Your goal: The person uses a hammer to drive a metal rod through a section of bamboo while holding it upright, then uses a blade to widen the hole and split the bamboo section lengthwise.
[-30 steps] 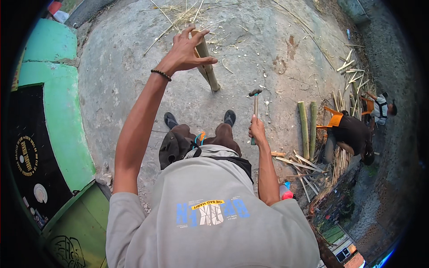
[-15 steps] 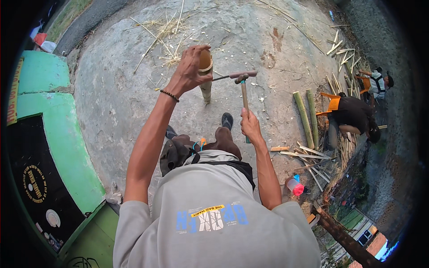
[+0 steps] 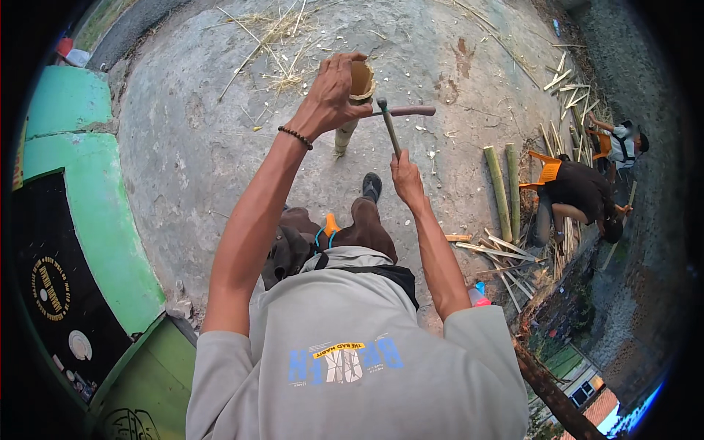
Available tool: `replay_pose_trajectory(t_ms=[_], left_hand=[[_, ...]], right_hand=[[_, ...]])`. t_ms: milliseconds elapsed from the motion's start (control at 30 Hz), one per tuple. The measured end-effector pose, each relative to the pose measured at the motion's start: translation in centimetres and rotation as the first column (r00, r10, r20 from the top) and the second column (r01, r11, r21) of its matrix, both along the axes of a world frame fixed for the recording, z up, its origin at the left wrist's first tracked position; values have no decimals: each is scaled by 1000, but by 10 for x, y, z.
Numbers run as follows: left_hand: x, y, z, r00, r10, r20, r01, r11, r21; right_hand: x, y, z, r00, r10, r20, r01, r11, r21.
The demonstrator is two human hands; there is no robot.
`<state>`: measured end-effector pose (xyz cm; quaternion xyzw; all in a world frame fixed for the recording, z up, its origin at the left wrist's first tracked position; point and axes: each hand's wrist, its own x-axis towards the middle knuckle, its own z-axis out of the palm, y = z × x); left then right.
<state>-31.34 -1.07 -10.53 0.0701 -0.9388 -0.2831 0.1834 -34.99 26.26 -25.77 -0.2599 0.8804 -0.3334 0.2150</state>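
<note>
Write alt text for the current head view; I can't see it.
The left hand grips the top of a standing bamboo tube while the right hand holds a hammer beside a brownish tool handle. Bamboo strips lie at right.

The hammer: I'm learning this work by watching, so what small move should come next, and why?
Probably a light tap with the hammer on the tool: the right hand holds the hammer with its head close to the tool, while the left hand grips the bamboo near its rim. Whether the tool bites in isn't visible.
</note>
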Motion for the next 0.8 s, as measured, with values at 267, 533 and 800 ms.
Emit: replay_pose_trajectory(t_ms=[267,533,800], left_hand=[[-7,24,2,997,-54,47,51,997,58],[-2,2,12,994,-26,105,20,998,60],[13,-17,24,992,-26,123,13,994,110]], right_hand=[[-10,-54,-12,992,-122,28,123,990,-63],[-9,-59,140,887,-163,432,398,745,-535],[47,-50,-125,996,-85,2,85,996,15]])
